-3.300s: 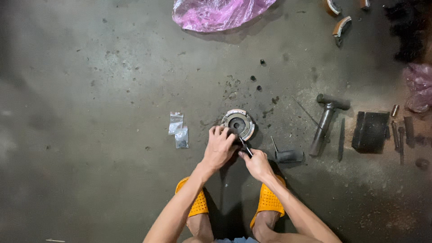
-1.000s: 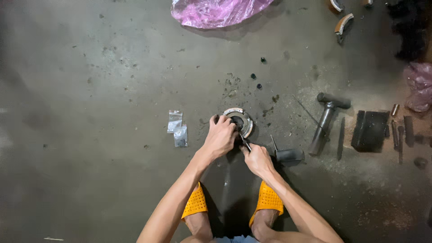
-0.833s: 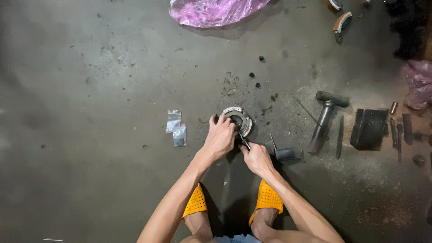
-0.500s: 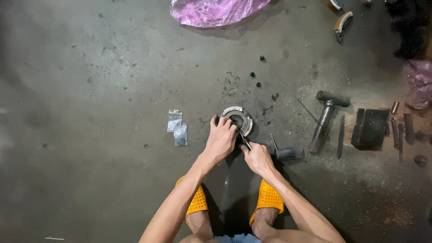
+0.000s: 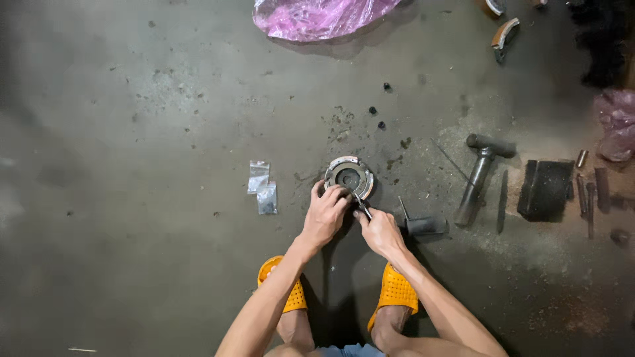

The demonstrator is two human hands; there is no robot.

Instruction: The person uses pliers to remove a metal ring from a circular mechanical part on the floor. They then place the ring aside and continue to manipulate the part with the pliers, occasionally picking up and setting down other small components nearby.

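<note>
A round metal disc-shaped part (image 5: 349, 174) with a dark centre lies on the concrete floor in front of me. My left hand (image 5: 325, 213) rests on its near left edge, fingers curled over the rim. My right hand (image 5: 378, 229) grips a thin dark tool (image 5: 362, 206) whose tip reaches the part's near right side. My feet in orange slippers (image 5: 395, 292) are planted just below the hands.
Two small clear plastic bags (image 5: 261, 187) lie left of the part. A short dark cylinder (image 5: 425, 226) sits right of my right hand. A hammer (image 5: 481, 173), a dark flat block (image 5: 546, 190) and several small metal pieces lie further right. A pink plastic bag (image 5: 317, 14) is at the top.
My left hand has slid down off the top of the round part, so more of the part shows. The right hand stays on the tool at nearly the same spot.
</note>
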